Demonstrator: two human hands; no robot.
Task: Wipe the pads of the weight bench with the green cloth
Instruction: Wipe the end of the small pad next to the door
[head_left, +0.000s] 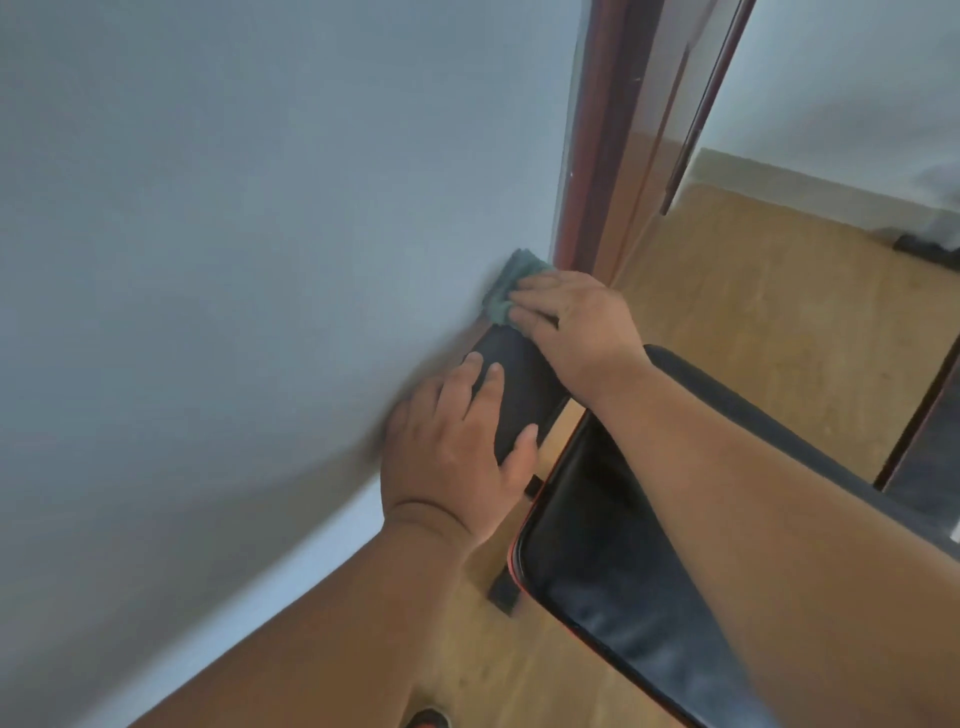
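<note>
The weight bench has a small black pad (519, 384) close to the wall and a larger black pad (613, 561) with red piping nearer me. My right hand (571, 322) presses the green cloth (506, 286) flat on the far end of the small pad; most of the cloth is hidden under the fingers. My left hand (457, 452) lies on the near end of the same pad, fingers on top and thumb along its right side.
A pale wall (260, 208) runs just left of the small pad. A red-brown door frame (613, 156) stands behind it. Wooden floor (779, 322) spreads to the right. A black bench foot (506, 592) sits on the floor below.
</note>
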